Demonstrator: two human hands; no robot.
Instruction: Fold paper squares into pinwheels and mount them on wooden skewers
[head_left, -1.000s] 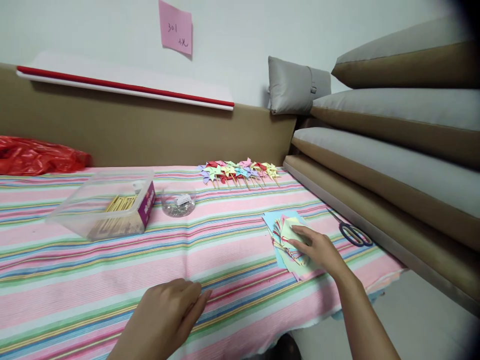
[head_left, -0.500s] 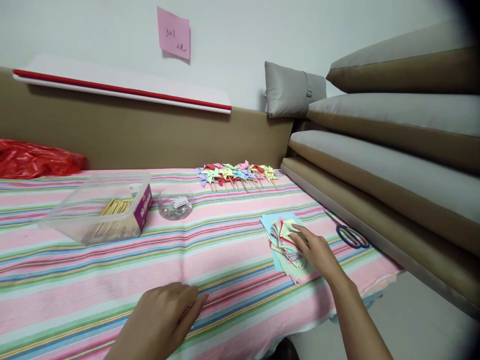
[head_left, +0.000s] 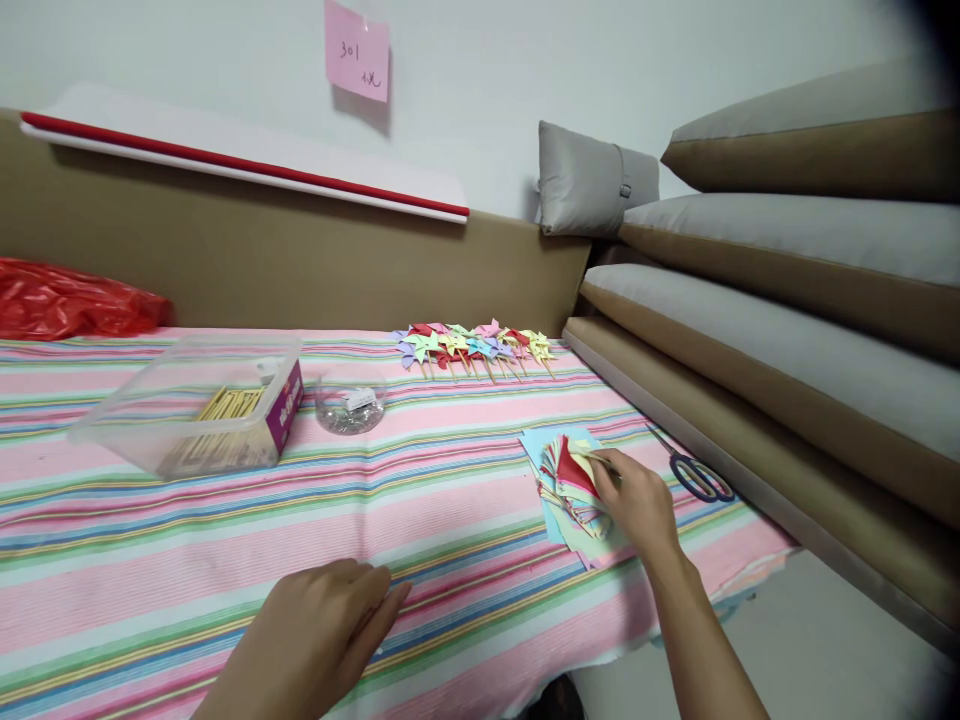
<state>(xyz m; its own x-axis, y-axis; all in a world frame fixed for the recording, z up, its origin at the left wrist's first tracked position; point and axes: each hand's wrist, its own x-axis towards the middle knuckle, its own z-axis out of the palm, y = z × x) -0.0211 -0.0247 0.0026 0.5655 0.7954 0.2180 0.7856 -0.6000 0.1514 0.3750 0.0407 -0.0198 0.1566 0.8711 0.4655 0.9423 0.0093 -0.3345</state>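
I judge this partway: finished pinwheels [head_left: 457,345] lie at the back, while a paper pile [head_left: 574,478] remains, my right hand [head_left: 637,500] pinching a yellow sheet [head_left: 582,455] on its top, my left hand [head_left: 319,622] loosely curled, contents untellable.

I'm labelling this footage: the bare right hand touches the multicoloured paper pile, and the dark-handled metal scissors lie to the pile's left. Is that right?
Not quite: the head view shows the dark-handled metal scissors lying right of the multicoloured paper pile; the bare right hand does touch it.
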